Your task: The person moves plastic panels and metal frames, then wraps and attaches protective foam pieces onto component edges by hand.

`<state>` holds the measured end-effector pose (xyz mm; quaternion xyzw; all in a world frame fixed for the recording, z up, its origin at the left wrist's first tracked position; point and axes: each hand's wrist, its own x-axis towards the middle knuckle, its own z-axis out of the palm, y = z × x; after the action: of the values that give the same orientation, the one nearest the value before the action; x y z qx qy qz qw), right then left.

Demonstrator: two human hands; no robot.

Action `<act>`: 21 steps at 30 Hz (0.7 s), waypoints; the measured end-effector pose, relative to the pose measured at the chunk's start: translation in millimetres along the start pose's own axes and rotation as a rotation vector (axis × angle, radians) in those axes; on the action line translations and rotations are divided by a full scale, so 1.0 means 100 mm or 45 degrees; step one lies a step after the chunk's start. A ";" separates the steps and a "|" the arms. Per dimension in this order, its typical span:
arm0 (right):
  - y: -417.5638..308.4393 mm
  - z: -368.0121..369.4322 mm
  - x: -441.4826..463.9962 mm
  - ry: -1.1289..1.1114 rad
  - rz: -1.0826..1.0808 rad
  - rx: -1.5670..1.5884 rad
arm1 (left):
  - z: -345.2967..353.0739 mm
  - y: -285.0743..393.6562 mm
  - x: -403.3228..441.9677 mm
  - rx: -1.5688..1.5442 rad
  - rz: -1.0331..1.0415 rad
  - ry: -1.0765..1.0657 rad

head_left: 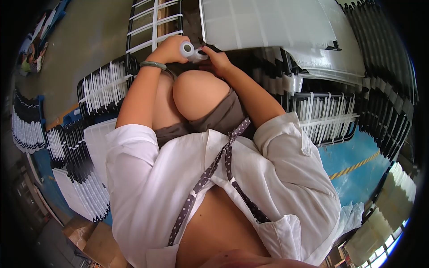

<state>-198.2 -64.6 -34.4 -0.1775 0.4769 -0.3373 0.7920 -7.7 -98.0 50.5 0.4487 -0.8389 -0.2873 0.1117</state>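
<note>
My left hand (167, 50), with a bangle (153, 65) on its wrist, is closed around a small roll of clear film (187, 48) whose hollow core faces me. Close beside it, my right hand (217, 61) has its fingers curled around a whitish, translucent piece (200, 55); whether this is a second roll or part of the first I cannot tell. Both hands are just beyond my bent knees (201, 96). Above them stands a black frame with white straps (155, 27). A wrapped, pale flat panel (268, 24) lies up and to the right.
Strapped stacks of black-edged white racks stand at the left (105, 87) and right (326, 117). More black frames (380, 58) lean at the far right. Blue flooring (353, 161) bears a yellow striped line. Cardboard boxes (105, 243) sit at lower left. Another person (33, 62) is far off, upper left.
</note>
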 end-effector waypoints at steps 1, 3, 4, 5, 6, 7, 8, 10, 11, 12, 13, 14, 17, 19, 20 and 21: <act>-0.04 0.03 -0.04 -0.023 -0.028 -0.013 | 0.01 0.01 -0.02 -0.013 -0.017 0.037; -0.04 0.05 -0.06 0.023 -0.036 -0.016 | 0.04 0.11 -0.14 -0.124 -0.069 0.040; -0.04 0.06 -0.07 0.045 -0.043 -0.016 | 0.04 0.15 -0.17 -0.177 -0.091 0.041; -0.03 0.07 -0.08 0.070 -0.050 -0.025 | 0.06 0.14 -0.19 -0.197 -0.089 0.048; -0.03 0.08 -0.10 0.092 -0.057 -0.036 | 0.07 0.14 -0.22 -0.216 -0.087 0.056; -0.05 0.10 -0.11 0.113 -0.069 -0.047 | 0.06 0.13 -0.23 -0.231 -0.083 0.067; -0.06 0.11 -0.11 0.144 -0.070 -0.104 | 0.05 0.12 -0.25 -0.189 -0.053 0.068; -0.08 0.14 -0.13 0.202 -0.064 -0.225 | 0.09 0.10 -0.28 -0.320 -0.114 0.071; -0.07 0.16 -0.16 0.204 -0.068 -0.228 | 0.10 0.07 -0.29 -0.381 -0.144 0.078; -0.08 0.17 -0.17 0.206 -0.081 -0.231 | 0.11 0.01 -0.28 -0.375 -0.167 0.044; -0.08 0.17 -0.17 0.210 -0.094 -0.232 | 0.12 0.04 -0.30 -0.402 -0.181 0.058; -0.05 0.15 -0.13 0.227 -0.104 -0.229 | 0.16 0.01 -0.33 -0.414 -0.120 0.091; 0.07 0.03 0.09 0.304 -0.127 -0.310 | 0.18 0.01 -0.35 -0.541 -0.152 0.017; 0.08 0.02 0.07 0.291 -0.174 -0.328 | 0.22 -0.04 -0.34 -0.531 -0.200 -0.036; 0.12 -0.02 0.15 0.337 -0.192 -0.369 | 0.26 -0.08 -0.33 -0.576 -0.196 -0.037; 0.12 -0.02 0.15 0.329 -0.185 -0.373 | 0.27 -0.08 -0.33 -0.627 -0.195 -0.039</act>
<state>-190.9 -67.1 -51.9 -0.2799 0.6044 -0.3407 0.6635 4.6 -63.7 26.4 0.4658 -0.7088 -0.4972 0.1827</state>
